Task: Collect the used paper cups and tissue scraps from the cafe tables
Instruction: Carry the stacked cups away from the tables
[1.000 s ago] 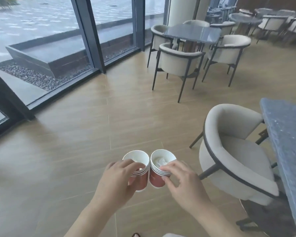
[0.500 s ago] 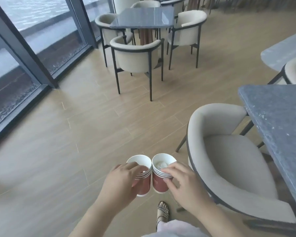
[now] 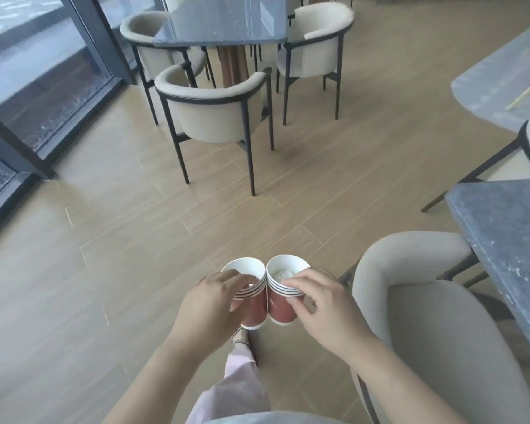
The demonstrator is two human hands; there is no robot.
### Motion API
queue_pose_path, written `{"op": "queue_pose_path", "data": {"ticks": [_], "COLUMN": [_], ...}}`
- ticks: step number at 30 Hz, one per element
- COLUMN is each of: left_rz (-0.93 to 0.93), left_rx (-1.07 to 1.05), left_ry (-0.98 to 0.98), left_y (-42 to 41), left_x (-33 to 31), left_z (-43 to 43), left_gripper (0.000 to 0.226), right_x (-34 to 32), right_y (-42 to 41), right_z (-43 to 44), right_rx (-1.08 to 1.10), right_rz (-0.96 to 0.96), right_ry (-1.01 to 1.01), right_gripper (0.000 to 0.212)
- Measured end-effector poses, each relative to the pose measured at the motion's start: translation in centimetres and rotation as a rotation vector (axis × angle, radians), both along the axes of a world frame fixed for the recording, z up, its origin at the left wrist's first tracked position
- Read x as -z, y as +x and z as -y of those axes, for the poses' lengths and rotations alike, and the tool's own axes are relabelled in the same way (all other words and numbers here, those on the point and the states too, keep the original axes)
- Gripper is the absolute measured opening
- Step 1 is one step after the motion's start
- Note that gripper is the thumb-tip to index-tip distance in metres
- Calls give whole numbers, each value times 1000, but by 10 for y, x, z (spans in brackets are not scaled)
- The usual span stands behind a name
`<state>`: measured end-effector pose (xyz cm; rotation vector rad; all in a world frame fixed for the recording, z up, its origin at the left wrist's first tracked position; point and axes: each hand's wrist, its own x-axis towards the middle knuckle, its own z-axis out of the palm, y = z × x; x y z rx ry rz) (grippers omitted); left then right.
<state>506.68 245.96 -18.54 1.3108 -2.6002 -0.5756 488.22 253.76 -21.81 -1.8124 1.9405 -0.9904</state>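
Observation:
I carry two stacks of red paper cups with white rims, side by side and touching, low in the middle of the view. My left hand (image 3: 210,301) grips the left stack (image 3: 251,310), whose top cup looks hollow inside. My right hand (image 3: 322,304) pinches the right stack (image 3: 280,309) near its rims. A crumpled white tissue scrap (image 3: 283,273) lies inside the top cup of the right stack.
A beige armchair (image 3: 435,316) stands close on my right beside a dark stone table (image 3: 508,234). Ahead is another dark table (image 3: 224,19) ringed by beige chairs (image 3: 214,114). Glass walls (image 3: 28,71) run along the left. Wooden floor (image 3: 120,224) stretches between.
My view has turned right and moved forward: the far table set has come closer and the windows slid off left. Both hands keep the same hold on the cup stacks.

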Motion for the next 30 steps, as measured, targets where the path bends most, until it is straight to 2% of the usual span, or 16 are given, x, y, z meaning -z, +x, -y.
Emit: {"op": "queue_pose_path", "data": {"ticks": [7,14,22,30], "left_rz": [-48,-61,-87,-113], "left_rx": [77,206,420,503], "left_ry": [-28,-71,2,-79], "left_y": [-30,-100,-256,-436], "left_x": [-8,-17,0,-7], "left_z": [180,340,460,582], "left_gripper": [27,26,24,25], "right_x": [-13,-22,-12,-15], "right_y": [-30,-83,-206,-374], "right_z": [165,290,378,500], "right_rx": [53,262,482,537], "right_rz": [-32,-26,-39,-84], "right_ry": [-31,-69,-38,-46], "right_gripper": [30,27,25,26]}}
